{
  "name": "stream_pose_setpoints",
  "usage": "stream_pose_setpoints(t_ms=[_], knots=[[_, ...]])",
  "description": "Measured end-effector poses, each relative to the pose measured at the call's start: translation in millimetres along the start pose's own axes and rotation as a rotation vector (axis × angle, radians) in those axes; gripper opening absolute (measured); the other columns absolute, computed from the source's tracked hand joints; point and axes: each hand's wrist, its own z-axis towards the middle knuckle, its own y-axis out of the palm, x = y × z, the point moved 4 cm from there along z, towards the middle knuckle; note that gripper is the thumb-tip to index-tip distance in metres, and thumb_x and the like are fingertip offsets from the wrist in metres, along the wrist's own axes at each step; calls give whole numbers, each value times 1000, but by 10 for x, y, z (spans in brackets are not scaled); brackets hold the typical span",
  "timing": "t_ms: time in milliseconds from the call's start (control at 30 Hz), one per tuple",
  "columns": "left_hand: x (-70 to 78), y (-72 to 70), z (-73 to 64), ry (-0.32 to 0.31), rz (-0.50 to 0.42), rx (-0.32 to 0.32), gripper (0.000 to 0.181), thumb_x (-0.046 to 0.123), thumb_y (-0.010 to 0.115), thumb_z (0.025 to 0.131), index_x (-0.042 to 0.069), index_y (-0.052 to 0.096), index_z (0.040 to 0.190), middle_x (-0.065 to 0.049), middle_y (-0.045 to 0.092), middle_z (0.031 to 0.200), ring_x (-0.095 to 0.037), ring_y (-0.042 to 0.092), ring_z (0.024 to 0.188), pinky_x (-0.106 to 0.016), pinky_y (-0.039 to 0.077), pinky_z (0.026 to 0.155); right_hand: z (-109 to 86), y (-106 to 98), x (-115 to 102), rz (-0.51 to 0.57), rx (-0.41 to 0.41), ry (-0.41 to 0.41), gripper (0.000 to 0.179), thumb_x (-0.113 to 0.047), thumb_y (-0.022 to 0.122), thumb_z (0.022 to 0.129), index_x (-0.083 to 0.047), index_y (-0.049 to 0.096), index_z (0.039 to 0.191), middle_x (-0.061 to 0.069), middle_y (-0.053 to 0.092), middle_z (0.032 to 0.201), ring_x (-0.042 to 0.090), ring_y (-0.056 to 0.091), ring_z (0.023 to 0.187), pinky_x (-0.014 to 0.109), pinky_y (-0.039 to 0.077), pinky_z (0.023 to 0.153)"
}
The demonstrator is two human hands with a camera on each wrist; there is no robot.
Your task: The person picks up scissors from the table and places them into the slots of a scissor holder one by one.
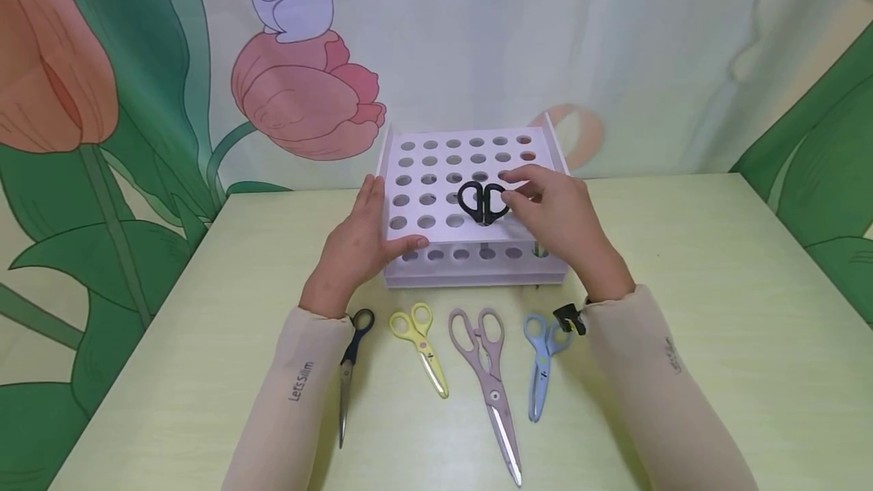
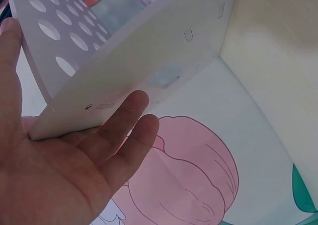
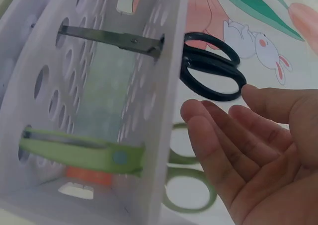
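Note:
A white rack (image 1: 442,234) with rows of round holes stands on the table. My left hand (image 1: 355,241) holds its left side, thumb over the front top edge and fingers along the side panel. Black-handled scissors (image 1: 485,203) stand in a hole of the rack, blades down, handles above the top. My right hand (image 1: 561,207) is beside them, its thumb tip at a handle loop and its fingers apart. In the right wrist view, green scissors (image 3: 119,156) also stand in the rack, close to this hand; their handles are hidden in the head view.
In front of the rack lie dark-handled scissors (image 1: 348,362), yellow scissors (image 1: 420,347), large mauve scissors (image 1: 492,389) and blue scissors (image 1: 541,366). A black clip-like piece (image 1: 570,319) sits at my right cuff. Behind the table (image 1: 682,264) hangs a patterned curtain (image 1: 464,44).

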Motion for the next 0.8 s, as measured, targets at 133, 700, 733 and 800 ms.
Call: stream_pose_setpoints(t_ms=[133,700,733,800], knots=[[-8,-2,-2,-4,-8,1,119,59,75,84,4,4,162,-13,0,169,-34,35,144,-51,43,103,-42,-97,-10,32,-3,33,25,-19,63,99,-7,71,119,10,76,98,22,70,87,37,48,76],[10,-14,3,22,-9,10,118,58,75,85,2,4,162,-15,1,168,-35,38,142,-52,43,103,-381,-459,236,149,-58,-3,22,-17,63,101,3,71,105,16,72,89,24,72,76,27,57,66],[12,-14,-1,23,-15,7,119,58,75,85,2,4,162,-15,1,168,-34,37,142,-52,42,104,-403,-477,281,157,-67,7,22,-17,63,101,3,70,105,17,72,89,25,72,76,27,58,66],[11,-7,-4,23,-24,-1,119,58,75,85,2,4,162,-14,0,168,-34,35,144,-51,41,105,-452,-507,372,170,-91,30,23,-17,63,101,4,70,105,17,72,89,24,72,76,29,58,67]])
